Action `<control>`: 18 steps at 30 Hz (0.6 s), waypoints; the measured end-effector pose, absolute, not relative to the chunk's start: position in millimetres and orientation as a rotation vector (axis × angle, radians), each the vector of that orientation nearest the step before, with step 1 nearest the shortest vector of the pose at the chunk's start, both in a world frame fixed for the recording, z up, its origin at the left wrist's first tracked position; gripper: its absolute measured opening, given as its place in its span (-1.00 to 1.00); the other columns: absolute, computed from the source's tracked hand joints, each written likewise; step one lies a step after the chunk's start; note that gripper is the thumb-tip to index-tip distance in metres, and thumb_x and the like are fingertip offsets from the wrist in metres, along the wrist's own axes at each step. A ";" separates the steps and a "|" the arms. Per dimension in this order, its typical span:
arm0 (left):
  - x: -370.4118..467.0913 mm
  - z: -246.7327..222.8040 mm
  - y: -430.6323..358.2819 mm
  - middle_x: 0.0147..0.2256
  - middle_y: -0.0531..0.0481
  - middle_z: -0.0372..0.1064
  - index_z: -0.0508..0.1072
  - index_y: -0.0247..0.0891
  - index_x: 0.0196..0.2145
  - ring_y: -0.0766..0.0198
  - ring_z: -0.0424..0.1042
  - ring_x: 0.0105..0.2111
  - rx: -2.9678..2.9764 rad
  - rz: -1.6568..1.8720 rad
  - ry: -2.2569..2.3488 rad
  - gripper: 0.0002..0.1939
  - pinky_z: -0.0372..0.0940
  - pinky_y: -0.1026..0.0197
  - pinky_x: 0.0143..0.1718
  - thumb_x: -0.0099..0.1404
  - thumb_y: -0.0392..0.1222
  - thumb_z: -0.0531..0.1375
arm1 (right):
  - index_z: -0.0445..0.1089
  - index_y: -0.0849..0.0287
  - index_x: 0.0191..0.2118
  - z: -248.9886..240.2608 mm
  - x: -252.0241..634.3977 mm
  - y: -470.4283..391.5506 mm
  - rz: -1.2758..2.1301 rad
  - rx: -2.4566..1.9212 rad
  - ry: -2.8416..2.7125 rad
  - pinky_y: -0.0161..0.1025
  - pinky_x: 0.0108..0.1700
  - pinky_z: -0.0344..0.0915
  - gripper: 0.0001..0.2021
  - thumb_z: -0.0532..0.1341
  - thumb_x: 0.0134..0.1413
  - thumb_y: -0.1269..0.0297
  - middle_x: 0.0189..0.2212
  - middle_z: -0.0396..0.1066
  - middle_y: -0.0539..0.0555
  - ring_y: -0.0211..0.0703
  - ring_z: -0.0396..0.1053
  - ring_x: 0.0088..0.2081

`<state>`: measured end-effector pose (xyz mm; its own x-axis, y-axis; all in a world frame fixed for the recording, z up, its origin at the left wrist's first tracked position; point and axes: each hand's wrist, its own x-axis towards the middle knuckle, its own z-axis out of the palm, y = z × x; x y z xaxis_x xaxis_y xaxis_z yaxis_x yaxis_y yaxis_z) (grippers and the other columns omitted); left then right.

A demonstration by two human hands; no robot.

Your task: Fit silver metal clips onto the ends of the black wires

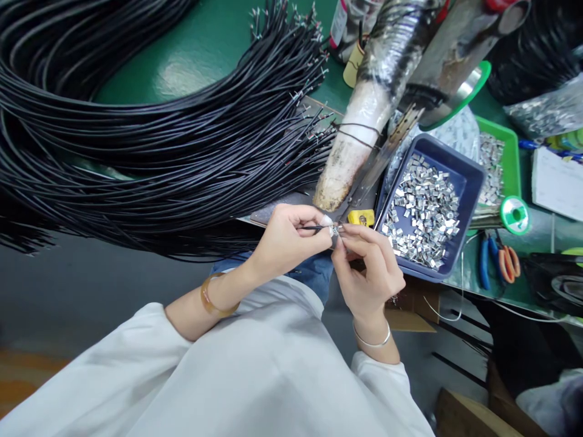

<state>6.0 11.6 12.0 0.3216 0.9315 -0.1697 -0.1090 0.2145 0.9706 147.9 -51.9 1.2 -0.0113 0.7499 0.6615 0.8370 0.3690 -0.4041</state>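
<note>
Basically, a green counter [191, 67] is largely covered by a thick bundle of black cables [182, 152]; as a mass, judged heavy and springy. To its right, a dark blue tray [455, 159] is stocked with a heap of loose metal pieces [426, 212], each likely light, hard, slick. Between bundle and tray, at the counter's near edge, both hands are brought almost together. By the left hand [296, 233], a single black cable [312, 228] is pinched between thumb and fingers, close behind its end. By the right hand [368, 258], a small silvery piece [334, 230] at that end is pinched with the fingertips. Cable is judged light, bendy, best gripped just behind the tip; any fine cores are probably fragile. Silvery piece is best taken by its edges; its exact seating cannot be told, being partly hidden.
</note>
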 end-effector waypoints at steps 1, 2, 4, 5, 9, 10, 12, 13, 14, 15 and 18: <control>6.5 11.3 11.3 -0.62 0.11 0.24 0.48 -0.37 -0.59 0.51 0.04 -0.62 1.099 0.907 0.966 -0.91 -0.02 0.41 -0.63 0.00 -0.30 0.28 | 0.42 0.08 -0.20 1.7 148.1 -51.8 -0.118 -1.405 -1.774 -0.40 -0.27 0.50 -0.77 0.32 0.08 0.53 -0.17 0.59 0.02 -0.28 0.57 -0.23; 6.9 10.5 11.1 -0.62 0.10 0.24 0.48 -0.37 -0.59 0.51 0.04 -0.62 1.103 0.909 0.967 -0.91 -0.02 0.41 -0.63 0.00 -0.30 0.29 | 0.42 0.07 -0.20 2.3 148.2 -51.7 -0.113 -1.413 -1.772 -0.40 -0.28 0.49 -0.78 0.32 0.08 0.53 -0.17 0.59 0.01 -0.28 0.57 -0.23; 7.7 9.2 10.8 -0.61 0.10 0.25 0.48 -0.37 -0.57 0.51 0.05 -0.62 1.110 0.915 0.965 -0.91 -0.02 0.41 -0.63 0.01 -0.30 0.29 | 0.42 0.07 -0.22 3.7 148.2 -51.5 -0.112 -1.429 -1.770 -0.40 -0.30 0.49 -0.78 0.32 0.08 0.53 -0.18 0.58 0.00 -0.28 0.57 -0.23; 8.1 8.8 10.8 -0.61 0.11 0.24 0.49 -0.37 -0.57 0.52 0.03 -0.62 1.111 0.920 0.964 -0.92 -0.04 0.41 -0.64 0.01 -0.30 0.29 | 0.42 0.07 -0.22 4.3 148.0 -51.3 -0.114 -1.435 -1.771 -0.40 -0.31 0.49 -0.78 0.32 0.07 0.53 -0.18 0.58 0.00 -0.28 0.57 -0.23; 9.4 8.8 10.8 -0.66 0.16 0.13 0.48 -0.36 -0.56 0.53 -0.05 -0.65 1.103 0.937 0.970 -0.94 -0.13 0.41 -0.66 0.00 -0.32 0.28 | 0.41 0.08 -0.22 5.3 147.2 -50.1 -0.130 -1.444 -1.778 -0.41 -0.36 0.47 -0.78 0.32 0.08 0.54 -0.19 0.58 -0.01 -0.28 0.57 -0.24; 9.8 9.1 10.6 -0.67 0.18 0.09 0.47 -0.36 -0.56 0.53 -0.07 -0.65 1.103 0.941 0.974 -0.94 -0.14 0.41 -0.66 0.00 -0.32 0.28 | 0.41 0.08 -0.22 5.2 147.0 -49.7 -0.137 -1.444 -1.778 -0.41 -0.35 0.47 -0.78 0.32 0.08 0.55 -0.20 0.58 0.00 -0.28 0.57 -0.24; 10.4 9.5 9.9 -0.67 0.18 0.05 0.46 -0.36 -0.56 0.53 -0.07 -0.65 1.104 0.946 0.989 -0.94 -0.15 0.40 -0.66 0.01 -0.32 0.27 | 0.41 0.08 -0.23 4.8 146.9 -48.9 -0.148 -1.445 -1.777 -0.40 -0.33 0.48 -0.78 0.32 0.08 0.54 -0.20 0.58 0.00 -0.27 0.57 -0.24; 10.6 9.8 9.5 -0.67 0.18 0.05 0.46 -0.35 -0.56 0.53 -0.07 -0.64 1.101 0.949 0.999 -0.94 -0.14 0.40 -0.66 0.01 -0.32 0.27 | 0.41 0.08 -0.23 4.8 146.9 -48.6 -0.154 -1.447 -1.776 -0.39 -0.32 0.49 -0.79 0.32 0.08 0.54 -0.20 0.58 0.00 -0.26 0.58 -0.24; 10.9 10.2 9.2 -0.67 0.18 0.05 0.47 -0.35 -0.56 0.52 -0.05 -0.64 1.097 0.951 1.009 -0.94 -0.13 0.39 -0.65 0.00 -0.32 0.28 | 0.41 0.07 -0.23 4.9 146.9 -48.3 -0.160 -1.449 -1.775 -0.38 -0.31 0.50 -0.80 0.32 0.09 0.53 -0.20 0.58 -0.01 -0.26 0.58 -0.23; 11.0 10.6 8.8 -0.66 0.17 0.06 0.47 -0.35 -0.56 0.51 -0.04 -0.63 1.088 0.955 1.018 -0.94 -0.11 0.39 -0.64 0.00 -0.32 0.28 | 0.41 0.07 -0.23 5.1 147.0 -48.2 -0.165 -1.451 -1.775 -0.38 -0.30 0.50 -0.80 0.31 0.09 0.52 -0.19 0.58 -0.01 -0.26 0.58 -0.23; 11.6 11.7 8.4 -0.66 0.16 0.08 0.47 -0.34 -0.58 0.51 -0.01 -0.62 1.060 0.966 1.038 -0.92 -0.08 0.39 -0.63 -0.01 -0.31 0.30 | 0.41 0.06 -0.24 6.6 147.5 -48.0 -0.166 -1.449 -1.772 -0.37 -0.29 0.50 -0.80 0.32 0.09 0.52 -0.19 0.58 -0.02 -0.25 0.58 -0.22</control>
<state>11.6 8.4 11.7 0.2312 0.9555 -0.1830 -0.1145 0.2135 0.9702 147.5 -48.0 6.6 -0.0001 0.7561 0.6545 0.8646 0.3289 -0.3798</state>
